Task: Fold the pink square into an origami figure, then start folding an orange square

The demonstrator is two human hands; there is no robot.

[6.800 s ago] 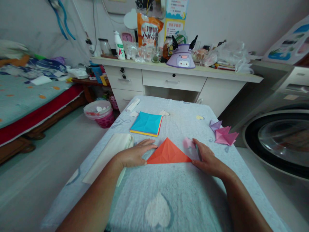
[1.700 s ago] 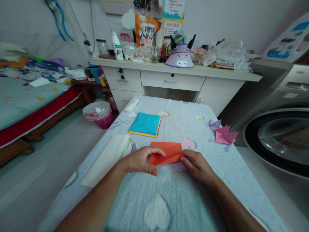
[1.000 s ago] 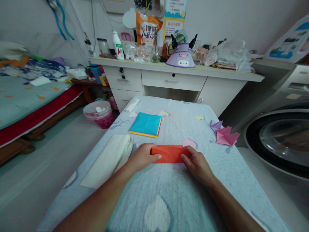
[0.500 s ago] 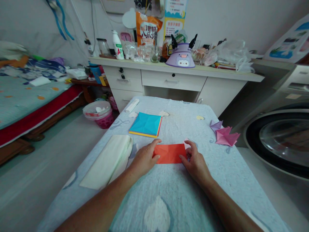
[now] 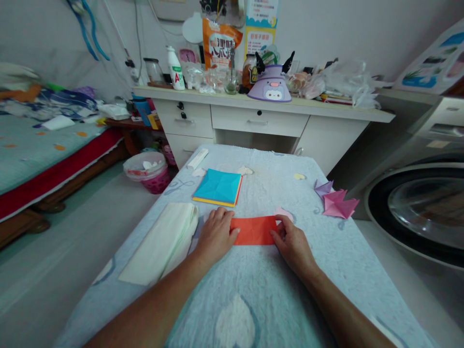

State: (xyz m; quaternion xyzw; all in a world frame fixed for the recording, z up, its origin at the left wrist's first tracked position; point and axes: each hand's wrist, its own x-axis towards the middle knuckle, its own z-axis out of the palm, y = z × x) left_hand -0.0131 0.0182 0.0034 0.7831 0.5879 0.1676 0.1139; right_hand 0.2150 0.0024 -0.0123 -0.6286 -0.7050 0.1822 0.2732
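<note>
A red-orange sheet of origami paper (image 5: 253,231), folded into a long rectangle, lies in front of me between both hands. My left hand (image 5: 216,233) grips its left end, thumb on top at the edge. At the other end my right hand (image 5: 293,241) pinches the paper between thumb and fingers. Beyond my left hand rests a stack of square origami paper (image 5: 218,186), blue on top with yellow and red edges below. Over to the right sit a pink folded paper figure (image 5: 340,204) and a smaller purple one (image 5: 323,188).
The table wears a pale blue patterned cloth (image 5: 275,299). A folded whitish cloth or paper bundle (image 5: 161,244) lies left of my left forearm, and a small white box (image 5: 197,158) near the far left corner. A white desk (image 5: 261,116) stands behind; a washing machine (image 5: 424,193) is at right.
My left hand's fingers have shifted slightly left and drawn closer together along the paper's left end. The right fingers have closed in on the right end.
</note>
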